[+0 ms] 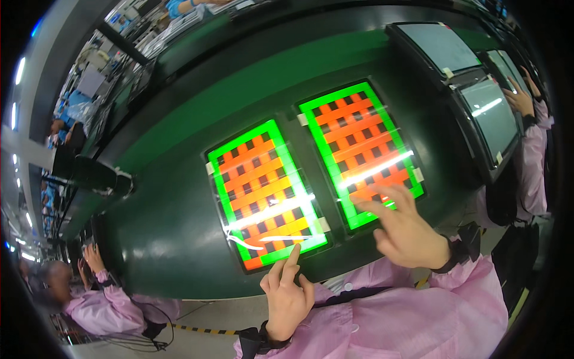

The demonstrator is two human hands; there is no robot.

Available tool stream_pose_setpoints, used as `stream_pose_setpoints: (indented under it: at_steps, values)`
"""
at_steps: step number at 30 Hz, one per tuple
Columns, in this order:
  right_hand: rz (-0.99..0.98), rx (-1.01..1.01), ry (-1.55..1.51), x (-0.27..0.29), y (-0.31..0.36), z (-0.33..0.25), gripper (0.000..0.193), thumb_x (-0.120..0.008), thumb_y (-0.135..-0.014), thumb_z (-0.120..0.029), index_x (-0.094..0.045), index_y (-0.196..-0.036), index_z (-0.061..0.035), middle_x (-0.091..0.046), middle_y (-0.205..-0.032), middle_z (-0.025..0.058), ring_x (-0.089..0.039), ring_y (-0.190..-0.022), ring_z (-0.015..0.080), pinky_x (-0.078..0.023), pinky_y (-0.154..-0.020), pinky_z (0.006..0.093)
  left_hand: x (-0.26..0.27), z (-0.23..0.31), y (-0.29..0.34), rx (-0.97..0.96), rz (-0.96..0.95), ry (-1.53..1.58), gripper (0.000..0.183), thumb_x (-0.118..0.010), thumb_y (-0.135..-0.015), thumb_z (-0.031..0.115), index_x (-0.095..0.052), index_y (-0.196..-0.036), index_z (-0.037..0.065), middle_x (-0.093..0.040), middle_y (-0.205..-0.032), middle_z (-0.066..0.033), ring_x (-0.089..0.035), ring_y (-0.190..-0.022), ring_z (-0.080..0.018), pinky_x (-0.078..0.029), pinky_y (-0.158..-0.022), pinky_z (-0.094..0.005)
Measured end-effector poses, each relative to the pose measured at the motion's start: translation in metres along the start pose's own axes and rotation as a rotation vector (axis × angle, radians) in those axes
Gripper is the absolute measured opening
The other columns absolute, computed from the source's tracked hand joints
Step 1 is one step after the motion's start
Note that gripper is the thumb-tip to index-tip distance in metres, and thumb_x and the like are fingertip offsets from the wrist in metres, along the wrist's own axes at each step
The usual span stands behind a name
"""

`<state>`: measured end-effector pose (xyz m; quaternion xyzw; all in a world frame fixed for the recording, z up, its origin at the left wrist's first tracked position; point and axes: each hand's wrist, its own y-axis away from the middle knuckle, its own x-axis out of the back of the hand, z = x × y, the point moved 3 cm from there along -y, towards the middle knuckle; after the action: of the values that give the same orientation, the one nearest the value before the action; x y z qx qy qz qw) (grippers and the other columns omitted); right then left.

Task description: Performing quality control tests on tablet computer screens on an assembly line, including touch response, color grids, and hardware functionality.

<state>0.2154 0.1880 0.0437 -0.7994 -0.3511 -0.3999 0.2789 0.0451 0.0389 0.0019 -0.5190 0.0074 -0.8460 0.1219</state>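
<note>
Two lit tablets lie side by side on the green work table, both showing a bright green border around an orange and dark checkered pattern. At the lower edge of the left tablet [261,194], my left hand [288,296] points its index finger onto the screen, the other fingers loosely bent. My right hand [409,230] is over the lower part of the right tablet [359,134], its index finger stretched across the glass. Neither hand holds anything. Small pale tabs stick out from the tablets' sides, and strips of glare cross both screens.
Several dark-framed panels with grey screens [439,46] stand at the right end of the green table [161,251]. Beyond them shows a co-worker's hand [519,97]. Another person in a pink sleeve [110,311] sits at the left. A dark cylindrical object [98,175] is at the left edge.
</note>
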Motion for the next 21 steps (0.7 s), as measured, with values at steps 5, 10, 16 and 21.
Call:
stream_pose_setpoints:
  at_steps: [5,10,16,21]
  values:
    - [-0.025,-0.154,-0.097,0.001,0.001,0.014,0.061,-0.051,-0.074,0.0,-0.042,-0.134,-0.0111,-0.036,-0.13,0.0227,-0.028,-0.125,0.0386,-0.024,-0.103,0.0479,0.009,-0.034,0.031,0.176,0.162,-0.007,0.051,-0.046,-0.074,-0.013,-0.025,-0.119,-0.001,-0.039,-0.131,-0.027,-0.039,-0.114,-0.0308,-0.031,-0.101,-0.0392]
    - [0.063,-0.184,-0.091,0.012,-0.006,0.03,0.059,-0.048,-0.075,0.003,-0.042,-0.132,-0.0078,-0.038,-0.128,0.0218,-0.033,-0.123,0.0374,-0.028,-0.103,0.0453,0.021,-0.042,0.024,0.174,0.322,-0.022,0.052,-0.052,-0.07,-0.008,-0.033,-0.119,0.0,-0.05,-0.127,-0.0178,-0.042,-0.101,-0.0306,-0.03,-0.089,-0.0415]
    - [0.19,-0.045,-0.167,0.023,-0.074,0.067,0.048,-0.044,-0.076,0.003,-0.046,-0.124,-0.0035,-0.045,-0.125,0.0184,-0.036,-0.124,0.0346,-0.031,-0.104,0.0414,0.052,-0.04,-0.075,0.029,0.183,-0.082,0.049,-0.048,-0.078,-0.004,-0.039,-0.127,0.0,-0.043,-0.124,-0.0185,-0.041,-0.115,-0.0345,-0.029,-0.1,-0.0425]
    - [0.143,0.038,0.05,-0.007,-0.115,0.071,0.04,-0.046,-0.083,-0.009,-0.043,-0.121,0.0021,-0.046,-0.123,0.0224,-0.033,-0.124,0.0401,-0.028,-0.102,0.0503,0.027,-0.035,-0.155,-0.193,0.107,-0.063,0.045,-0.049,-0.077,-0.001,-0.045,-0.122,-0.001,-0.048,-0.121,-0.0145,-0.044,-0.111,-0.0311,-0.031,-0.094,-0.0405]
